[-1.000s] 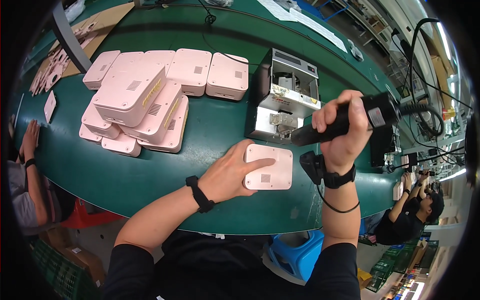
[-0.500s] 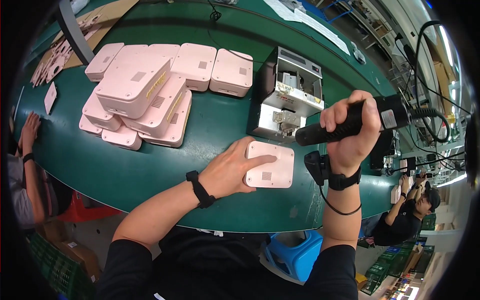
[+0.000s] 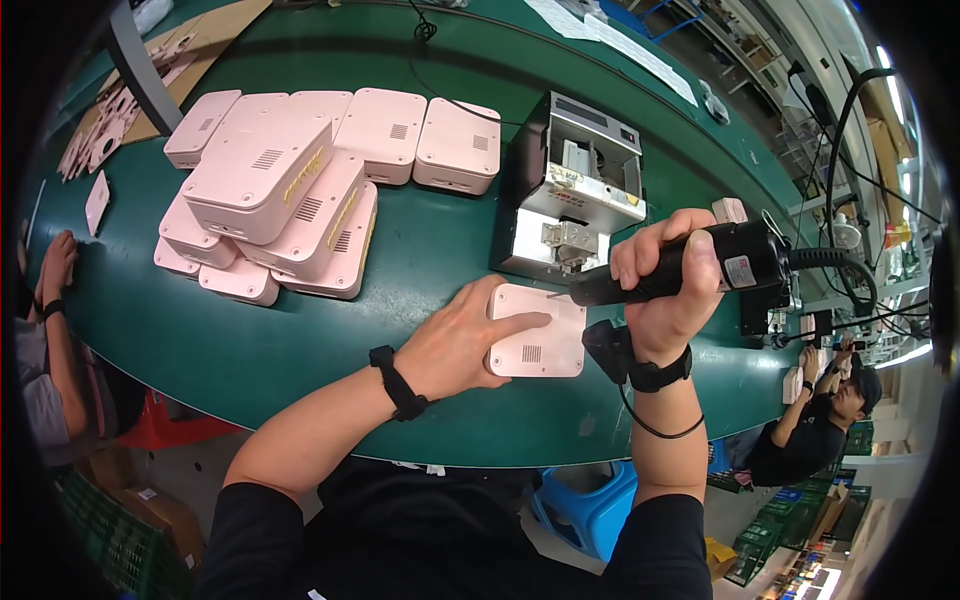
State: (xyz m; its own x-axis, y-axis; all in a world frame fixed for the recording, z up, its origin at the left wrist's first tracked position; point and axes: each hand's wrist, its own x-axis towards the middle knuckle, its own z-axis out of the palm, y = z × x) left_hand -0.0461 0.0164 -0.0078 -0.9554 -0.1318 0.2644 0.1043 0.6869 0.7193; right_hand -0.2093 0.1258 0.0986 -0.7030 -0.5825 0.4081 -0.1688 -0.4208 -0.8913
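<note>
A pale pink plastic box (image 3: pixel 540 345) with a slotted vent and corner screw holes lies on the bench in front of me. My left hand (image 3: pixel 455 335) is closed on its left side, the index finger laid across the top. In my right hand (image 3: pixel 672 275) is a black corded electric screwdriver (image 3: pixel 728 262), fingers wrapped round its body. Its thin bit points left over the box's upper right part; whether the tip touches the box or a screw I cannot tell. Beyond the box stands a black and silver screw feeder (image 3: pixel 575 190).
Several similar pink boxes (image 3: pixel 265 180) are stacked at the left on the green bench (image 3: pixel 420 250). Flat pink parts (image 3: pixel 100 140) lie on cardboard at the far left. A person's hand (image 3: pixel 60 262) rests at the left edge; another person (image 3: pixel 815 420) works at the right. A blue stool (image 3: pixel 590 510) stands below.
My right hand has moved left and slightly down with the screwdriver, bringing its bit over the box. My left hand keeps its hold on the box.
</note>
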